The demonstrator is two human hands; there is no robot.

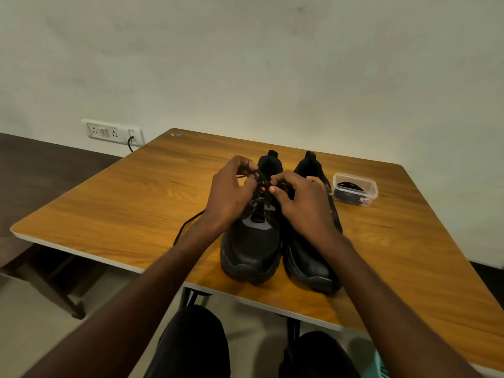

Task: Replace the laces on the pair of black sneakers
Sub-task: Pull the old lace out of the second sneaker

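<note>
early stage | left hand (231, 192), right hand (300, 197) pinching lace (261, 184) on left sneaker (251, 241) | right sneaker (308, 257) beside it untouched | spare laces in tub (354, 189) beyond

A wooden table (114, 208) is set against a pale wall (245, 64). A switch-and-socket plate (113, 132) is mounted beyond the table's far left corner, a black cable (130, 144) plugged in.

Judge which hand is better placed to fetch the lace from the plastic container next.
Probably the right hand: it works on the near sneaker's lace right beside the container, which sits to the right of both sneakers. The left hand would have to cross over.
</note>
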